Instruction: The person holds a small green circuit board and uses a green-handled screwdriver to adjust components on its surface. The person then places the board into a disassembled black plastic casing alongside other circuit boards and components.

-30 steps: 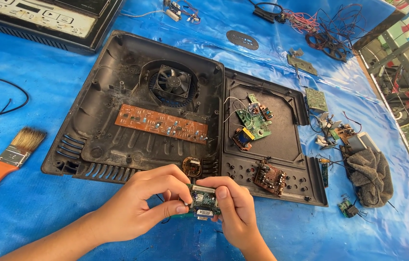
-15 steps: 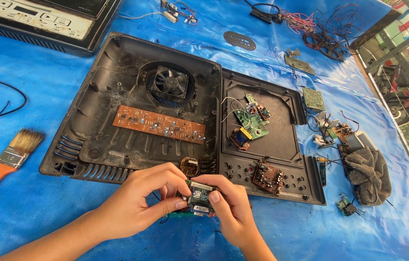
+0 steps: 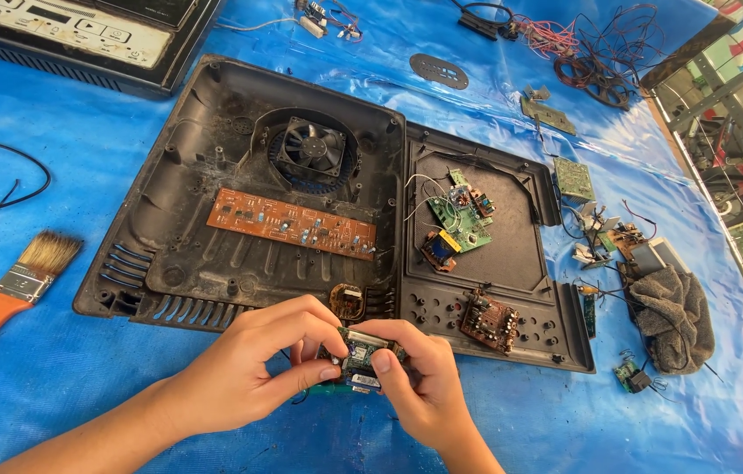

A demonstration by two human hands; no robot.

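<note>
— What do we have in hand?

— We pinch a small green circuit module (image 3: pixel 359 358) between both hands: the left hand (image 3: pixel 253 373) grips its left end with thumb and fingers, the right hand (image 3: pixel 420 386) clamps its right end. It sits over the blue tarp (image 3: pixel 64 386), just off the near edge of the black plastic casing (image 3: pixel 214 132).

— And inside that casing?

— A fan (image 3: pixel 312 146), a long brown board (image 3: pixel 291 223), and in the right half a green board (image 3: pixel 457 219) with a brown board (image 3: pixel 487 319) near its near edge.

— Room to move?

— Open tarp left of us; an orange-handled brush (image 3: pixel 12 294) lies by the left edge, a grey rag (image 3: pixel 671 312) far right.

— Any change?

— Our hands have barely shifted; the module stays pinched.
</note>
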